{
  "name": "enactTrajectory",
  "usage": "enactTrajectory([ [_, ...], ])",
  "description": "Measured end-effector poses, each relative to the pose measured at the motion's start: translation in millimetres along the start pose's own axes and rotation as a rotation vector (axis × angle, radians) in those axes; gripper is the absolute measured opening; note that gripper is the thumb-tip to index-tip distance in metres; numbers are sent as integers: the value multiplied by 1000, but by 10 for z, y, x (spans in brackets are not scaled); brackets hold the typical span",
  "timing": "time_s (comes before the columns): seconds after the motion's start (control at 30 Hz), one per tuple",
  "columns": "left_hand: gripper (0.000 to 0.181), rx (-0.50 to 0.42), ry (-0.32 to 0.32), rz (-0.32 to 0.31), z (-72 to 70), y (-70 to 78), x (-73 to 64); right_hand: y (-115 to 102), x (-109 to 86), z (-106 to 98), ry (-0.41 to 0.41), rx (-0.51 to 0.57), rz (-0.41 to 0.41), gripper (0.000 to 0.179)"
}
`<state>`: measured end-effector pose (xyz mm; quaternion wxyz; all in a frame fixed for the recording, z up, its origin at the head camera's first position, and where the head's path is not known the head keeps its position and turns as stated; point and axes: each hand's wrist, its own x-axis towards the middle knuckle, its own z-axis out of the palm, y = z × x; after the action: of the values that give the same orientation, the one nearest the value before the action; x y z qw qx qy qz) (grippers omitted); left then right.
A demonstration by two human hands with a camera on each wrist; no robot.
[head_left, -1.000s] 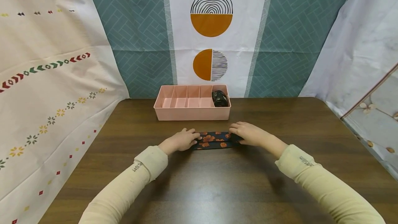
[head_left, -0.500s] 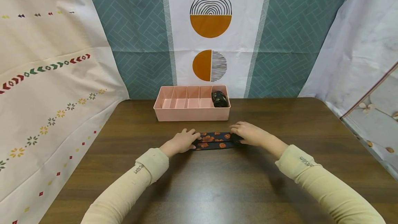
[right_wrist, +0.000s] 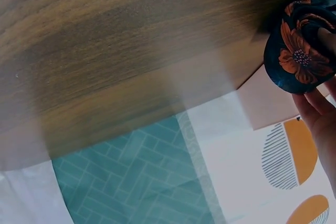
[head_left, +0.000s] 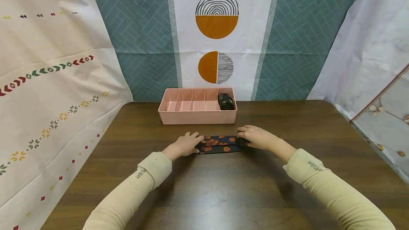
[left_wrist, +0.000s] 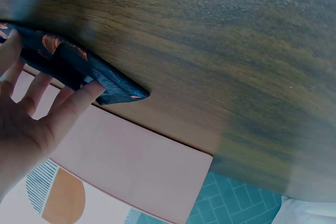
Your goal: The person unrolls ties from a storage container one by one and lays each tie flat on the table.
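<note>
A dark navy necktie (head_left: 220, 144) with orange flowers lies across the table in front of the box, its two layers side by side. My left hand (head_left: 184, 144) holds its left end, thumb on the near side and fingers on the far side. In the left wrist view the pointed tip of the necktie (left_wrist: 118, 85) sticks out past the fingers. My right hand (head_left: 257, 137) grips the rolled-up end at the right. The right wrist view shows this roll (right_wrist: 302, 56) standing on its edge, held between thumb and fingers; part of that hand is cut off.
Behind the necktie stands a pink divided box (head_left: 198, 117). Its rightmost compartment holds a dark patterned roll (head_left: 226, 102). The brown wooden table (head_left: 204, 187) ends at hanging printed curtains (head_left: 143, 45) at the back and sides.
My left hand has shifted slightly to the left along the necktie. The right hand and its roll have hardly moved, and the box stays in place.
</note>
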<state>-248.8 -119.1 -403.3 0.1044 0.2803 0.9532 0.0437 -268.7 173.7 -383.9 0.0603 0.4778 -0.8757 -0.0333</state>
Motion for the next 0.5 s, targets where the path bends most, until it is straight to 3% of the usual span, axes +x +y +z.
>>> enactTrajectory([
  [0.5,32,-18,2,2,-28,-4,-23,12,-24,-10,8,-1,6,33],
])
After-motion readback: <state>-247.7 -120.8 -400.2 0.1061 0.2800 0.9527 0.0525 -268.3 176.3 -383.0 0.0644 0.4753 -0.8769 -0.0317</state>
